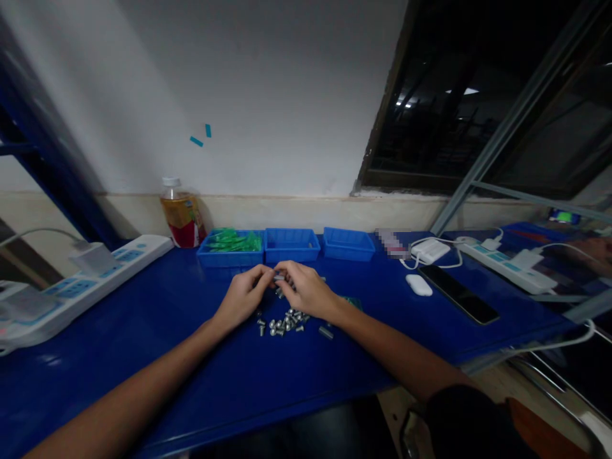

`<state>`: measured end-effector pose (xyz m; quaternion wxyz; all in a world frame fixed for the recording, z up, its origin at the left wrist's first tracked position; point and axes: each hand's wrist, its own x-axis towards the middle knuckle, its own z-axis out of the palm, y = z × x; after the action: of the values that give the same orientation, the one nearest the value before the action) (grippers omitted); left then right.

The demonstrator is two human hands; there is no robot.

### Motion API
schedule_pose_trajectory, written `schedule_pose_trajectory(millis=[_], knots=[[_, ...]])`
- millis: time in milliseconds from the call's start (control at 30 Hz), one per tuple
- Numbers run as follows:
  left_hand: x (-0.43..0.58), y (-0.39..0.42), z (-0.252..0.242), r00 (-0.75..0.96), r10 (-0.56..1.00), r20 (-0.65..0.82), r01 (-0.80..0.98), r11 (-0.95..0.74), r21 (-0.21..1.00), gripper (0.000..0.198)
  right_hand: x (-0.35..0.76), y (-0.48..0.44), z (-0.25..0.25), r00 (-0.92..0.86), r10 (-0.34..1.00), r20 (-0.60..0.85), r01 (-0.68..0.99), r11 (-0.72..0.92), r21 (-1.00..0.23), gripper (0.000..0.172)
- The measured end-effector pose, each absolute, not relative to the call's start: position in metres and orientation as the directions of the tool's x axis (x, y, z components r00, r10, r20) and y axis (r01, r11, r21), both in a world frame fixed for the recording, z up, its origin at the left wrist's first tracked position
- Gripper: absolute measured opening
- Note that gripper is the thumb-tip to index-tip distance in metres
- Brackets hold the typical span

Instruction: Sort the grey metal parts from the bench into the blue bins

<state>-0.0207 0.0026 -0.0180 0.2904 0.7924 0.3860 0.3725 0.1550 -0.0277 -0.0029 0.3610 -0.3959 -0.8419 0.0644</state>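
Above the blue table (pixel 215 370), my left hand (pixel 245 294) and my right hand (pixel 306 288) meet fingertip to fingertip. Both are closed in a pinch around a small silver metal cylinder (pixel 278 278), whose ends are partly covered by the fingers. Just below the hands lies a loose pile of short silver screws (pixel 287 320). A longer metal rod (pixel 326 332) rests to the right of that pile, under my right wrist. Part of a green flat piece (pixel 352 302) shows beyond my right forearm.
Along the wall stand a blue bin (pixel 230 257) with green packets and two more blue bins (pixel 292 246) (pixel 349 245). A drink bottle (pixel 182 217) is at left. Power strips (pixel 95 280) (pixel 509 268) flank the table. A phone (pixel 459 294) and white case (pixel 419 285) lie right.
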Motion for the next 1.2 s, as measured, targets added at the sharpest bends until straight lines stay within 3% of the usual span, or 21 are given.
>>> schedule_pose_trajectory(millis=[133,333,533,700,800,867,1000,1067,1200], knots=[[-0.018,-0.004,-0.015,0.453,0.771,0.447,0.406,-0.625,0.667,0.033,0.157,-0.031,-0.004,-0.311,0.792,0.526,0.556,0.6,-0.575,0.016],[-0.015,-0.011,-0.009,0.453,0.7,0.553,0.468,-0.714,0.521,0.028,0.157,-0.035,-0.001,-0.3,0.794,0.528,0.5,0.602,-0.622,0.015],[-0.017,-0.016,-0.002,0.443,0.706,0.553,0.494,-0.707,0.506,0.037,0.16,-0.036,-0.001,-0.394,0.671,0.629,0.542,0.722,-0.43,0.025],[-0.016,-0.01,-0.006,0.501,0.714,0.489,0.505,-0.7,0.505,0.045,0.167,-0.032,0.001,-0.452,0.619,0.643,0.644,0.725,-0.245,0.016],[-0.019,0.0,-0.012,0.499,0.731,0.466,0.561,-0.682,0.469,0.04,0.179,-0.013,0.01,-0.393,0.679,0.62,0.773,0.61,-0.177,0.02],[-0.023,0.007,-0.017,0.509,0.729,0.458,0.606,-0.681,0.41,0.036,0.189,0.008,0.017,-0.276,0.772,0.572,0.866,0.458,-0.201,0.026],[-0.031,0.02,-0.028,0.582,0.714,0.389,0.636,-0.698,0.329,0.031,0.199,0.051,0.027,-0.057,0.954,0.294,0.973,0.119,-0.196,0.028],[-0.032,0.022,-0.031,0.579,0.736,0.352,0.662,-0.676,0.324,0.026,0.196,0.064,0.027,-0.003,0.973,0.231,0.981,0.047,-0.187,0.029],[-0.032,0.021,-0.031,0.52,0.784,0.34,0.707,-0.618,0.344,0.014,0.186,0.063,0.022,0.009,0.965,0.261,0.982,0.04,-0.182,0.045]])
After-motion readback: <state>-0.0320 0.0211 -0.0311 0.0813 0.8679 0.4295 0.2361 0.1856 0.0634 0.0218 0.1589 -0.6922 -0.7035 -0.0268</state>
